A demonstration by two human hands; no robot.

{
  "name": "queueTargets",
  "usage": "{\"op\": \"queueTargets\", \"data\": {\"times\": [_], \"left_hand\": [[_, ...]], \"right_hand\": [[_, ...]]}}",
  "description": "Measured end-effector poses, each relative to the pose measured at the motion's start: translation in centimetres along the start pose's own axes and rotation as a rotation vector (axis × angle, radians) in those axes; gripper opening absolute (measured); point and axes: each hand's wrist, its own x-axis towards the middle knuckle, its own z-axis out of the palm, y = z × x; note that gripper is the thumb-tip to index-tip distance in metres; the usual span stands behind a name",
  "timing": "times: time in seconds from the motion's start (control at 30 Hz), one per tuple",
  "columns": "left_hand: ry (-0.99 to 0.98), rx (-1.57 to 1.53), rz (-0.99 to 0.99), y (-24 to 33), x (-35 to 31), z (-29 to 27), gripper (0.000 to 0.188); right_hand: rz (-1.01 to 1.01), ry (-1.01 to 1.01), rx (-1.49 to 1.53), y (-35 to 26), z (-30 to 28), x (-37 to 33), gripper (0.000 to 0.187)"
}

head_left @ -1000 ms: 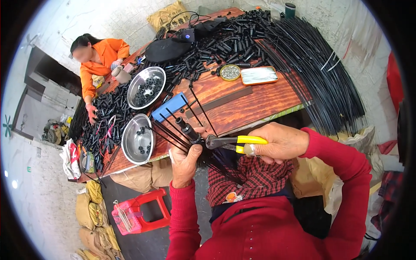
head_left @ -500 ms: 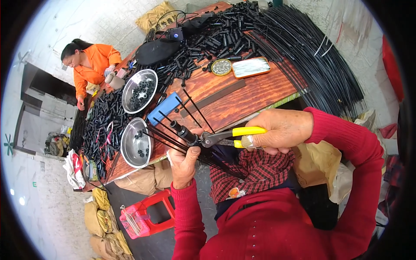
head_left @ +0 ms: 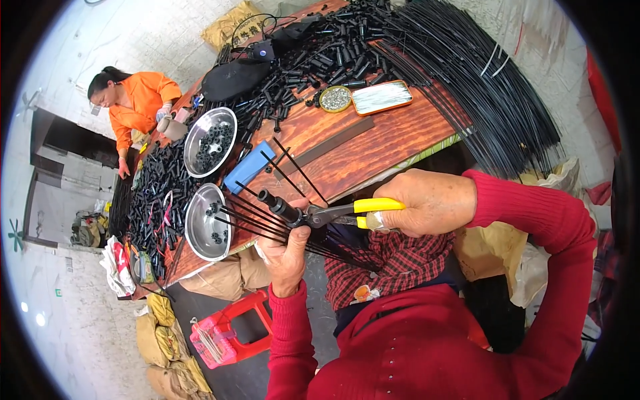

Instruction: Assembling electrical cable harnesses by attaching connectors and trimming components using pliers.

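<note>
Squeezing those yellow-handled pliers (head_left: 347,212) in a closed right hand (head_left: 433,203) onto the black sleeve (head_left: 280,207) just above the steel bowl (head_left: 207,230), left hand (head_left: 287,250) fisted round the rods (head_left: 253,217), looks like one slip could pinch that thumb.

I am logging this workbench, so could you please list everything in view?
Table: one, reddish wood, centre.
Rods: many, black, table's right end.
Tubes: many, black, far side.
Bowls: two, steel, table's left.
Tin: one, orange-rimmed, by rods.
Block: one, blue, near bowls.
Stool: one, red, floor.
Co-worker: one, orange top, far left.
Pliers: one, yellow-handled, right hand.
Left hand: holds rod bundle.
Right hand: grips pliers.
</note>
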Motion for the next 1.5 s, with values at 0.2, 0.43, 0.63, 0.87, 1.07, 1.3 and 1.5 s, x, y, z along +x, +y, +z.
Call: {"op": "queueTargets", "data": {"times": [0.2,0.43,0.63,0.87,1.07,1.3,1.5], "left_hand": [[0.098,0.045,0.028,-0.6,0.5,0.3,0.04],[0.056,-0.168,-0.064,-1.4,0.9,-0.3,0.047],[0.004,-0.389,-0.075,-1.9,1.0,-0.8,0.05],[-0.03,-0.399,-0.05,-1.8,1.1,-0.6,0.045],[-0.016,-0.305,-0.007,-1.7,1.1,-0.5,0.045],[-0.019,-0.336,-0.044,-1.5,1.1,-0.4,0.046],[0.012,-0.274,-0.025,-1.3,0.9,-0.1,0.047]], "right_hand": [[-0.076,0.286,-0.235,0.6,2.6,0.8,0.025],[-0.048,0.377,-0.278,1.4,5.0,1.8,0.025],[0.088,0.067,0.303,0.9,3.9,1.6,0.025],[0.105,0.044,0.291,0.3,3.3,1.5,0.024],[0.126,0.054,0.271,0.0,3.2,1.5,0.025],[0.118,0.037,0.292,-0.1,3.0,1.4,0.026],[0.12,0.06,0.283,0.2,3.5,1.4,0.027]]}}
